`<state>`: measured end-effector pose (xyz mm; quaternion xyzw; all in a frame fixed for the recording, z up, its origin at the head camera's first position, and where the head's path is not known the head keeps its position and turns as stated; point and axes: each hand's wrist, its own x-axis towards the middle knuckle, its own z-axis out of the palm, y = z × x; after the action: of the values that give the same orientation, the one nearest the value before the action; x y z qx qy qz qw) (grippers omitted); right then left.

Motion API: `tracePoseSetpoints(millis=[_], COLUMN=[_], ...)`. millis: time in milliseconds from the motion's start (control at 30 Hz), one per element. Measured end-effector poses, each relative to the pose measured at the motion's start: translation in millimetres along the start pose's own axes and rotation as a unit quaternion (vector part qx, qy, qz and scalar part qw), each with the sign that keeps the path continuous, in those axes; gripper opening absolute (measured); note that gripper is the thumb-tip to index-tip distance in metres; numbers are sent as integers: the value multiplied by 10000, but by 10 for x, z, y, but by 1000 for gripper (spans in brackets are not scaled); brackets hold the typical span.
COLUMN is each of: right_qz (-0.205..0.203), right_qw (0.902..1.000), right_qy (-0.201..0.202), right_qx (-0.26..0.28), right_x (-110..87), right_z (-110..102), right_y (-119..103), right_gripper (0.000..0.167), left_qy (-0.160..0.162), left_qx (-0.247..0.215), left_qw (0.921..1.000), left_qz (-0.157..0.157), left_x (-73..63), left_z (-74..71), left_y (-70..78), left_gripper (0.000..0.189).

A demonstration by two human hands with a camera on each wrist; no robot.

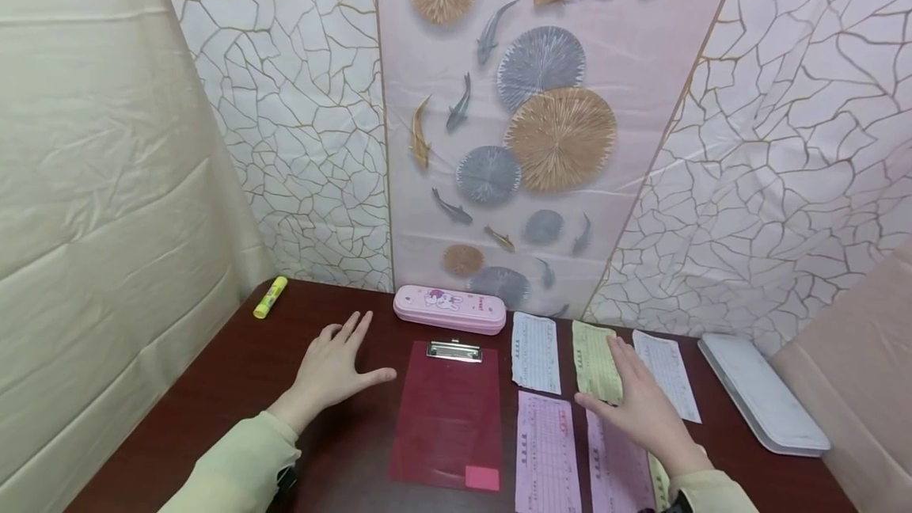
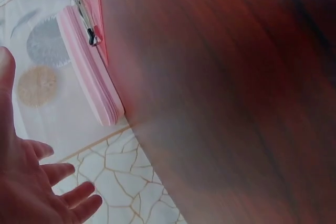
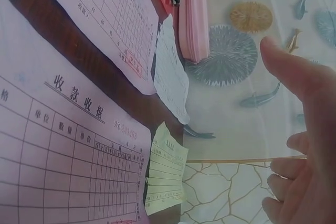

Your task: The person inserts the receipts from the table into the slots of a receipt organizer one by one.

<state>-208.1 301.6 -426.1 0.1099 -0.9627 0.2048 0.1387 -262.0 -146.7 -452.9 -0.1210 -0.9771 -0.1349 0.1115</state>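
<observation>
My left hand (image 1: 331,370) hovers over the table left of a dark red clipboard (image 1: 445,418), fingers spread and holding nothing. The clipboard has a metal clip (image 1: 454,351) at its top and a pink patch at its lower right corner. My right hand (image 1: 637,402) is held above the receipt slips, fingers extended, with nothing in its grasp. It partly covers a yellow receipt (image 1: 591,355) and a pink receipt (image 1: 616,465). Another pink receipt (image 1: 545,450) lies beside the clipboard, below a white receipt (image 1: 536,353). A second white receipt (image 1: 666,370) lies farther right. In the right wrist view, the thumb stands apart from the fingers.
A pink pencil case (image 1: 449,309) stands at the table's back edge behind the clipboard. A yellow glue stick (image 1: 270,298) lies at the back left corner. On the right is a white flat case (image 1: 762,394). Patterned cloth hangs behind the table.
</observation>
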Motion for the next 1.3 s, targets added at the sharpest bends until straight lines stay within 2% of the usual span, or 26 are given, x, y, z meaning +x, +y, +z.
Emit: tracePoseSetpoints(millis=[133,300,500,667,867,1000,1300], right_qz=[-116,-131,8,89,-48,-88,92], right_qw=[9998,9996,9999,9999,9999,9999,9996], right_qy=[93,187,48,15,162,92,-209], right_qx=[152,148,110,63,18,79,167], right_x=[61,130,233,338,448,514,701], right_z=[42,73,102,170,251,292,443], right_y=[11,25,16,22,64,92,95], right_gripper=[95,85,78,74,68,66,59], left_qy=[-141,-250,-340,-511,-675,-701,-721], left_qx=[-31,-289,-507,-780,-1103,-1161,-1296], left_qw=[9999,9991,9971,9943,9890,9866,9795], left_qz=[39,166,453,509,713,906,1363], left_x=[51,120,265,378,502,572,778], left_z=[32,47,98,143,231,305,497], left_y=[39,108,203,320,470,528,661], left_gripper=[103,92,75,71,69,64,35])
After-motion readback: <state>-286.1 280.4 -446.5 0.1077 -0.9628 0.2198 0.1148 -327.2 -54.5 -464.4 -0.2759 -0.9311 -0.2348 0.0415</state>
